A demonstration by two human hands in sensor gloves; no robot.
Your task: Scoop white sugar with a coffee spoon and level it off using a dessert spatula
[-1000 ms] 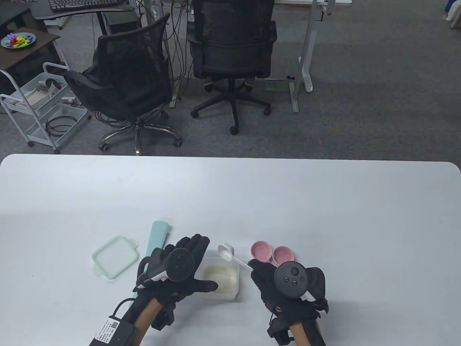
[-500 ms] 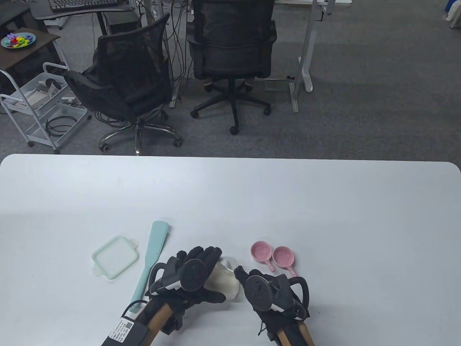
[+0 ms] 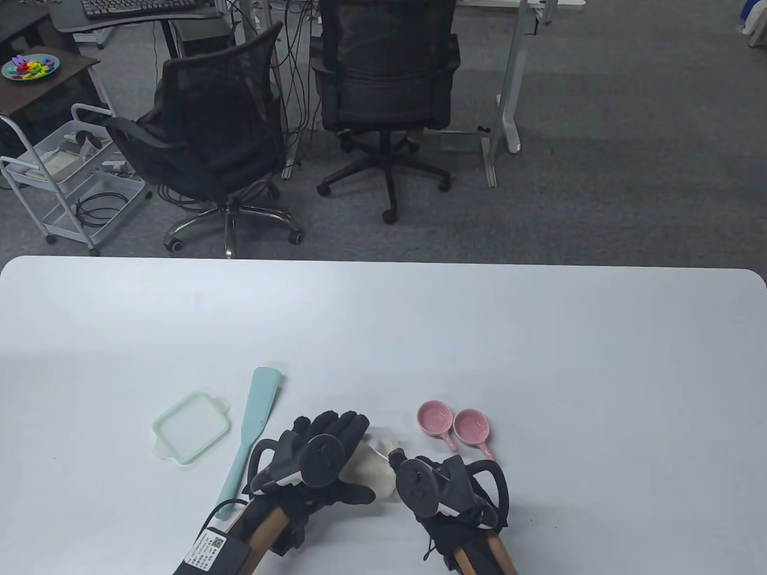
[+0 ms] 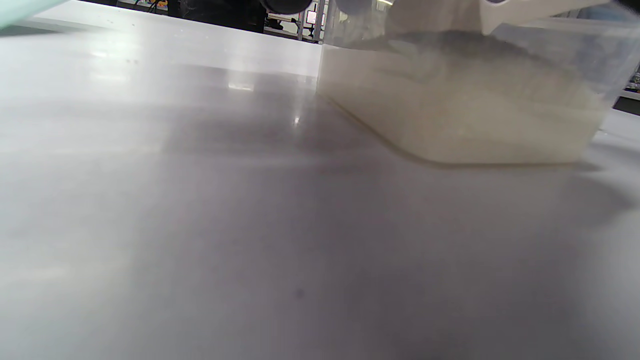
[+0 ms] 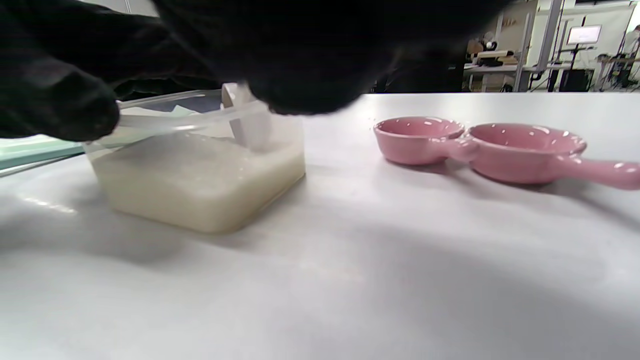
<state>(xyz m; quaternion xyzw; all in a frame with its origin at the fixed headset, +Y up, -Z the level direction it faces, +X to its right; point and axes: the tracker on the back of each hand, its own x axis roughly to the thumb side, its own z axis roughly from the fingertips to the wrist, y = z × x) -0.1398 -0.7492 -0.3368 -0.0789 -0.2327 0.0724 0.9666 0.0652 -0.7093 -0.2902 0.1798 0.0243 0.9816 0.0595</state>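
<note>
A clear plastic container of white sugar (image 3: 374,470) stands near the table's front edge. My left hand (image 3: 326,452) grips it, fingers over the far rim and thumb on the near side. It looks tipped. My right hand (image 3: 422,476) holds the white coffee spoon (image 3: 383,444) and leans over the container's right side. In the right wrist view the spoon (image 5: 245,125) reaches down into the sugar (image 5: 200,172); its bowl is hidden. The mint-green dessert spatula (image 3: 254,416) lies untouched on the table, left of my left hand.
A mint-green container lid (image 3: 190,426) lies left of the spatula. Two small pink handled dishes (image 3: 434,417) (image 3: 471,426) sit side by side just beyond my right hand. The white table (image 3: 539,335) stretches bare behind them. Office chairs stand past its far edge.
My right hand swung left and turned over, bringing the spoon from above the far rim down into the sugar. My left hand shifted right on the container, uncovering the spatula's handle.
</note>
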